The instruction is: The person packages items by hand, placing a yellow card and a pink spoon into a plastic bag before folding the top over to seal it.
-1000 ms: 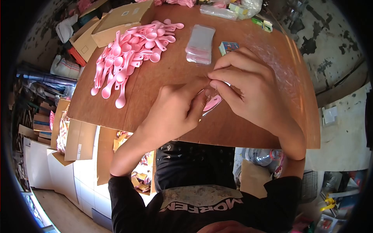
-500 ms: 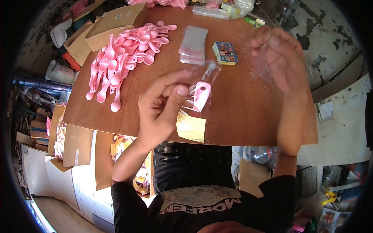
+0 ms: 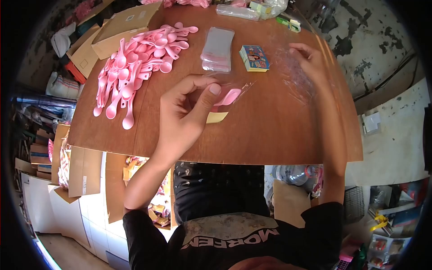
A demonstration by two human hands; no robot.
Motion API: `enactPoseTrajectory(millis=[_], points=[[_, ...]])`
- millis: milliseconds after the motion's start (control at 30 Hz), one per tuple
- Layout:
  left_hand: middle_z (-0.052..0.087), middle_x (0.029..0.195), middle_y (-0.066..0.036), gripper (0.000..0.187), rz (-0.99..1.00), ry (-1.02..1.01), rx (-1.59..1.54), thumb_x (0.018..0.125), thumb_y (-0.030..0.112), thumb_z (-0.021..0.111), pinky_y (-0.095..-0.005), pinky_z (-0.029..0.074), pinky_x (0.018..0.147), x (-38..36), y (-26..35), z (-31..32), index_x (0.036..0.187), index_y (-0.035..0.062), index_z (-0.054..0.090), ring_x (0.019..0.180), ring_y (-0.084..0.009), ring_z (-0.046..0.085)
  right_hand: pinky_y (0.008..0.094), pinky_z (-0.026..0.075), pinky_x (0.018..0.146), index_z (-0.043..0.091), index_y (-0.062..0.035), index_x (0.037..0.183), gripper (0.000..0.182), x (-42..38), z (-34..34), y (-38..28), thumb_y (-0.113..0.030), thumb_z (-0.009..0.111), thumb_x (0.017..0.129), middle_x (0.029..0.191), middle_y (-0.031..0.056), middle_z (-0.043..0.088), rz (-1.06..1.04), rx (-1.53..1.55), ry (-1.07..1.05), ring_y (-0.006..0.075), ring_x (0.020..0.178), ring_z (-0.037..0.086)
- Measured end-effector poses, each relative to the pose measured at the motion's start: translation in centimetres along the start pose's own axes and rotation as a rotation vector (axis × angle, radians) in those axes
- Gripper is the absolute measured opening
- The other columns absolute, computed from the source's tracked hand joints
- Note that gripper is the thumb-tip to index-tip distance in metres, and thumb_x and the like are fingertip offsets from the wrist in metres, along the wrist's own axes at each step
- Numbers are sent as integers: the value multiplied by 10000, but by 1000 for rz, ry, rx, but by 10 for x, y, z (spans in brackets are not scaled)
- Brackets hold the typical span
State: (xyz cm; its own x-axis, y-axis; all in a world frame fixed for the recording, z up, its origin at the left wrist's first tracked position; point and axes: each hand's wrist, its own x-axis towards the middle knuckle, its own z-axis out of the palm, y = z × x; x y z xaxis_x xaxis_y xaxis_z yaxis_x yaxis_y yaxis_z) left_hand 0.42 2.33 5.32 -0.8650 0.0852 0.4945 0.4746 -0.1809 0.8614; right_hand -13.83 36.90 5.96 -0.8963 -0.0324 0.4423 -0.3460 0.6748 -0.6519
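Observation:
My left hand [image 3: 186, 114] pinches a clear plastic bag between thumb and fingers, over the brown table [image 3: 270, 130]. Inside the bag show a pink spoon handle [image 3: 230, 96] and a yellow card [image 3: 217, 117]. My right hand [image 3: 310, 60] is at the table's right side, fingers bent, above crumpled clear plastic [image 3: 294, 78]; whether it grips any of this is unclear. Between and beyond the hands lie a stack of clear bags [image 3: 218, 45] and a stack of printed cards [image 3: 255, 58]. A heap of pink spoons [image 3: 130, 72] covers the table's left part.
A cardboard box [image 3: 126, 27] stands behind the spoons. Plastic packs [image 3: 238, 12] and a green and white object [image 3: 289, 23] lie at the far edge. Open boxes with wrapped items [image 3: 85, 168] are below the table's left side.
The bag in my left hand has tilted, its spoon and card now foreshortened. My right hand has moved slightly, and its blur has lessened. The whole view has shifted a little.

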Motion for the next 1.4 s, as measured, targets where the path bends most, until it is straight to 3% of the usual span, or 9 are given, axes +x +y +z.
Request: enactPoseTrajectory(millis=[100, 200, 333, 433, 533, 600, 833, 1067, 1400], points=[[667, 972, -77, 166, -76, -19, -60, 936, 90, 589, -237, 535, 685, 4, -2, 9, 1040, -34, 622, 822, -98, 633, 283, 515, 759, 673, -33, 1088, 295, -47, 19, -107, -180, 710, 836, 913, 55, 697, -204, 425, -367, 151, 859, 645], [679, 867, -46, 144, -109, 13, -84, 936, 84, 590, -235, 519, 744, 8, -9, 15, 989, -41, 638, 810, -84, 630, 249, 510, 741, 672, 0, 1041, 231, -76, 47, -155, -108, 699, 839, 876, 40, 688, -397, 465, -357, 120, 822, 636], [593, 1103, -121, 477, -17, 1, -287, 893, 190, 671, -285, 489, 829, 4, -5, 13, 1270, -5, 452, 1014, -148, 587, 251, 505, 704, 669, 33, 935, 143, -83, 51, -175, -48, 692, 820, 820, 70, 684, -329, 448, -286, 147, 760, 654], [516, 1214, -144, 718, -38, -17, -201, 815, 255, 759, -349, 437, 938, 6, -8, -3, 1351, 21, 342, 1143, -203, 520, 245, 496, 663, 677, 34, 850, 94, -86, 52, -182, -38, 711, 799, 771, 81, 686, -507, 502, 251, 103, 718, 647], [511, 1233, -147, 796, 136, -112, 107, 736, 279, 825, -398, 387, 1004, 9, -27, -6, 1335, 13, 374, 1182, -227, 495, 236, 485, 637, 675, 36, 851, 89, -76, 59, -182, -37, 701, 806, 755, 73, 685, -439, 389, -60, 101, 662, 639], [530, 1235, -141, 753, 171, -184, 230, 713, 226, 842, -372, 414, 978, 8, -30, -7, 1298, 9, 421, 1168, -213, 514, 230, 477, 610, 677, 38, 863, 84, -70, 60, -181, -38, 682, 826, 722, 60, 674, -579, 295, -25, 84, 632, 626], [672, 935, -46, 237, -219, -151, 44, 819, 59, 735, -226, 503, 718, -2, -20, -2, 1019, -13, 632, 869, -61, 610, 231, 485, 720, 655, 34, 974, 178, -79, 63, -190, -104, 676, 864, 898, 66, 670, -152, 703, -252, 76, 821, 621], [668, 956, -66, 300, -248, -258, -33, 835, 74, 724, -248, 506, 755, -8, -29, -6, 1092, -19, 600, 895, -90, 611, 247, 526, 795, 613, 45, 1074, 223, -105, 69, -159, -113, 624, 916, 1015, 98, 654, 4, 706, -367, 126, 922, 636], [696, 914, -90, 199, -226, -98, -3, 906, 109, 640, -265, 541, 764, -3, -33, -14, 1048, -31, 658, 853, -127, 652, 229, 539, 664, 635, 29, 1046, 196, -116, 80, -141, -86, 658, 889, 991, 93, 667, 188, 739, -313, 116, 842, 651]])
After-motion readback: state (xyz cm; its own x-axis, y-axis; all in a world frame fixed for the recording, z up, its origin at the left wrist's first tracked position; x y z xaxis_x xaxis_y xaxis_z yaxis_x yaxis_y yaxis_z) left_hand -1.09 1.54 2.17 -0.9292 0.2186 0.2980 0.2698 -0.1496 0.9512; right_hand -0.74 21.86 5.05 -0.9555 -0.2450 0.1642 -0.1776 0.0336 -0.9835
